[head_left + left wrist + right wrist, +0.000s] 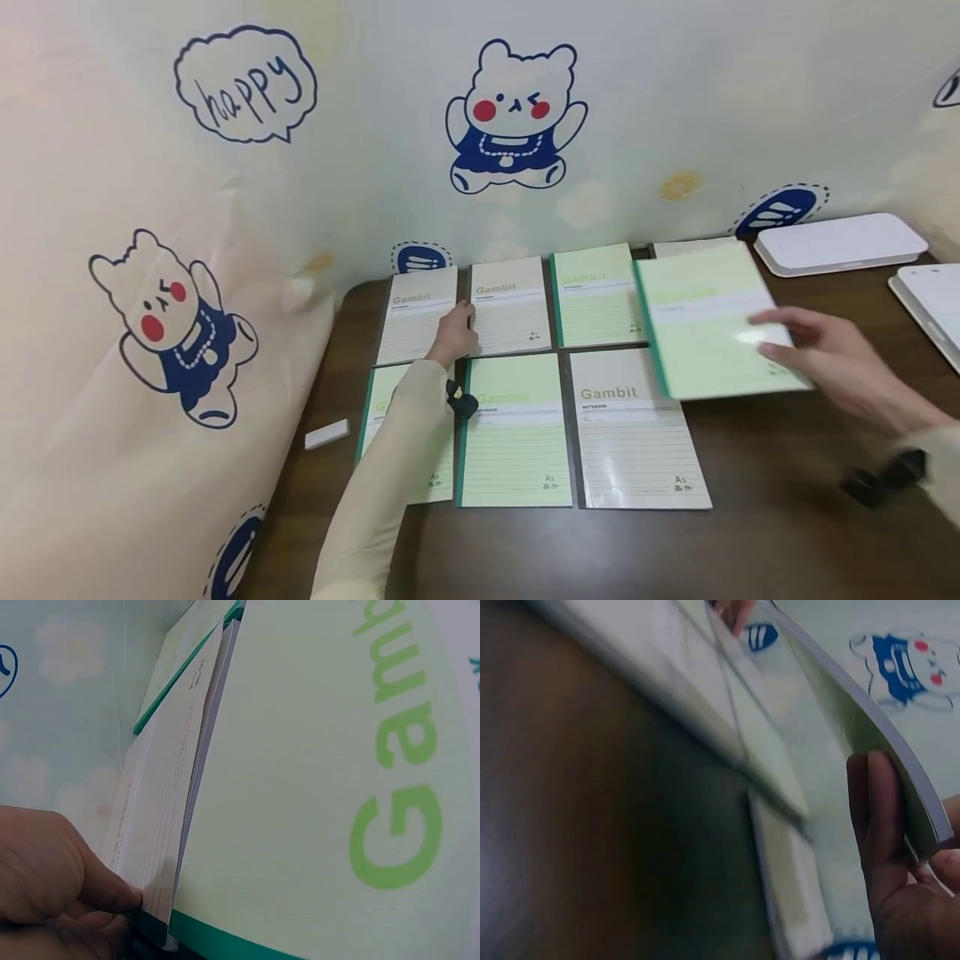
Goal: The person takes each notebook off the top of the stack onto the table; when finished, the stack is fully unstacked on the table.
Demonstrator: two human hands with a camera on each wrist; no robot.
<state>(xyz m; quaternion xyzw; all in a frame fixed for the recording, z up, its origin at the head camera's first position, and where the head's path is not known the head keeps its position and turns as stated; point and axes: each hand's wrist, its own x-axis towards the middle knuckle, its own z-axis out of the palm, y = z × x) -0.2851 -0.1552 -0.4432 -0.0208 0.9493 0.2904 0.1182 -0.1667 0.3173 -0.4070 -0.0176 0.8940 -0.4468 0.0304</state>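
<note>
Several "Gambit" notebooks, white and green, lie in two rows on a dark brown table [750,517]. My left hand [453,333] rests flat on the back row, fingertips on the edge between two white notebooks [416,312] [510,304]. The left wrist view shows those fingers [112,896] touching a white notebook's corner [165,817] beside a green cover [315,787]. My right hand [832,354] holds a green notebook [705,321] lifted and tilted over the row's right end, thumb on top. In the right wrist view its fingers [885,847] lie under that notebook [855,712].
A small white block [327,433] lies at the table's left edge. Two white trays [840,242] [933,304] sit at the back right. A cloth with cartoon bears [517,108] hangs behind and to the left. My left sleeve covers part of a green front-row notebook [378,400].
</note>
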